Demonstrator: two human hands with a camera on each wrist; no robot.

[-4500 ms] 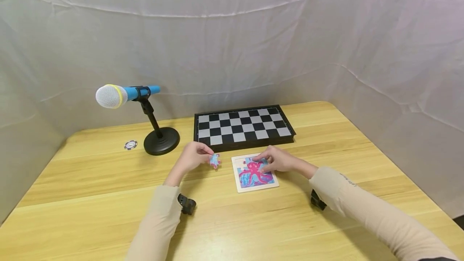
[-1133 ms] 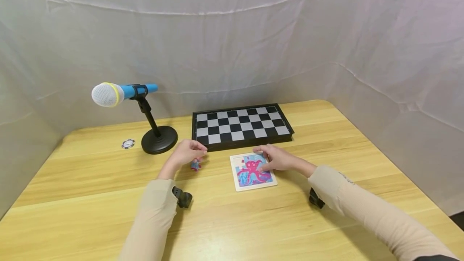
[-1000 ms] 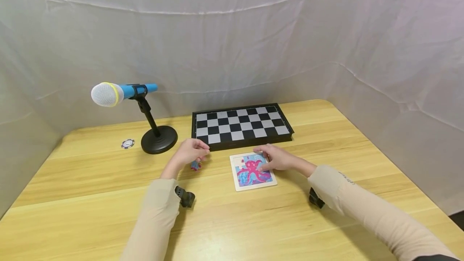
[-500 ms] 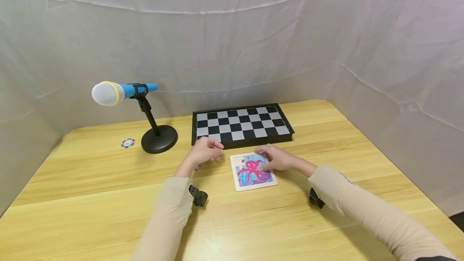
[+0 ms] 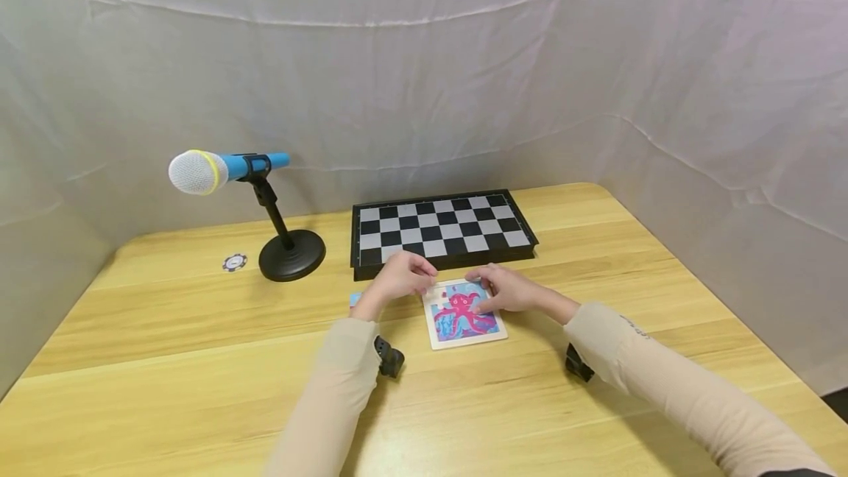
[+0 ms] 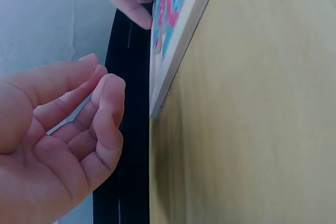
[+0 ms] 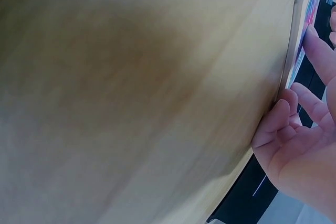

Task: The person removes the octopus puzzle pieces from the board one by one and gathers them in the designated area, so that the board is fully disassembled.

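Well to the left of the left hand (image 5: 400,277), and farther back, are a chip (image 5: 235,262) and a mic (image 5: 245,165) on its stand; a loose piece (image 5: 355,299) lies near it, just left of the wrist and partly behind it. The left hand itself hangs in a loose curl, thumb and fingers bent toward each other with tips close together, near the puzzle's upper left corner. Beyond that hand lies the board (image 5: 447,227). The puzzle (image 5: 461,326) lies flat on the table (image 5: 464,425), between the two hands, its upper left spot unfilled. The right hand (image 5: 513,291) is over its upper right part with thumb and index spread, the thumb resting on the picture, the index at the far edge, other fingers bent beside the frame.
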